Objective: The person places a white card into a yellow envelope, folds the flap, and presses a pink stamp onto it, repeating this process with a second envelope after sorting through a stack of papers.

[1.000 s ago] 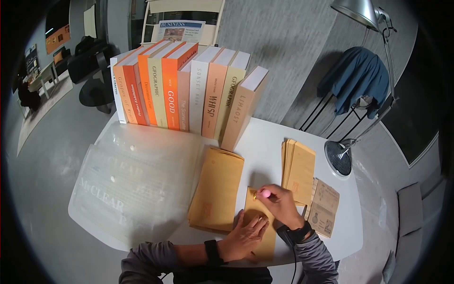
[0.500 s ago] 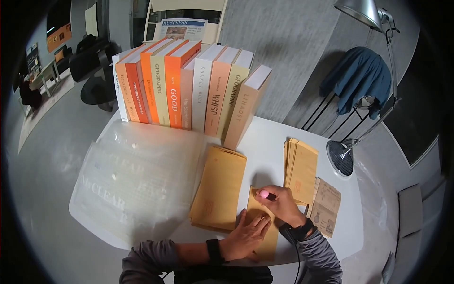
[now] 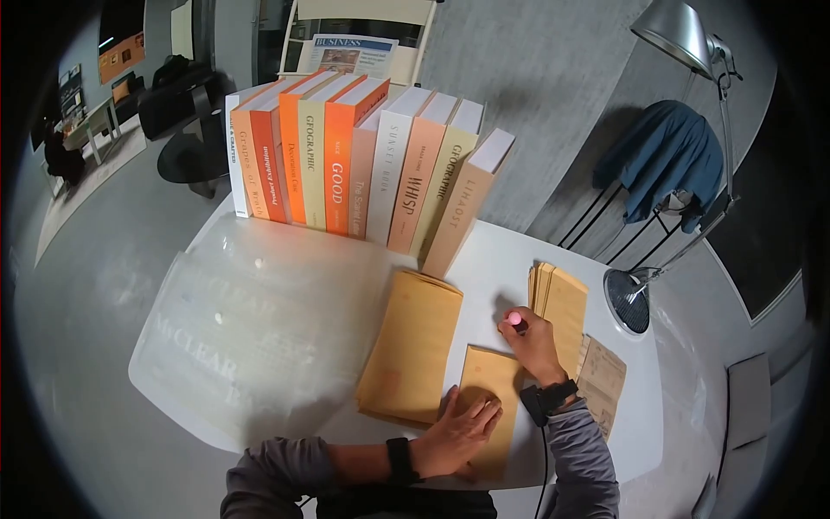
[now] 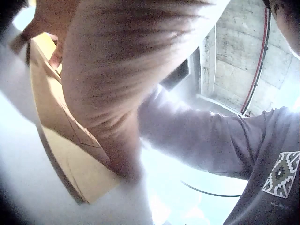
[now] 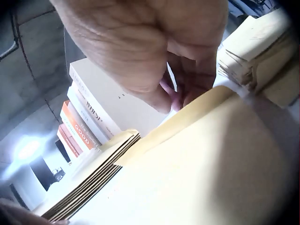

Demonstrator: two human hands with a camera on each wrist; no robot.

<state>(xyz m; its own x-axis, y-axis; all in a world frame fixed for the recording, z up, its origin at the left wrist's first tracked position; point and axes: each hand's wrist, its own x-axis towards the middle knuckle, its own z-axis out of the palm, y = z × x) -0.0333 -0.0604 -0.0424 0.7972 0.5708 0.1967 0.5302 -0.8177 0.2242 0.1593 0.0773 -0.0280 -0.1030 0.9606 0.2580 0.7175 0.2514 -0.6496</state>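
Observation:
A brown paper envelope (image 3: 488,368) lies on the white table, its near part under my left hand (image 3: 456,434). That hand rests on the paper with its fingers extended. Beyond the envelope's far right corner, my right hand (image 3: 538,346) pinches a small thing with a round pink end (image 3: 516,319). In the right wrist view, only a bit of the pink thing (image 5: 176,101) shows between thumb and fingers; I cannot tell its kind. The envelope's flap (image 5: 187,124) stands slightly raised there. My left palm hides part of the envelope (image 4: 70,150) in the left wrist view.
Left of the envelope lies a stack of brown envelopes (image 3: 411,346), with another stack (image 3: 566,303) beyond my right hand. Clear plastic folders (image 3: 259,329) cover the table's left side. A row of books (image 3: 337,164) stands behind. At right are a printed brown sheet (image 3: 603,372) and a lamp (image 3: 627,298).
My right hand, holding the pink-ended thing, has moved off the envelope's far end, away and to the right. My left hand has stayed on the envelope. The head view has shifted slightly.

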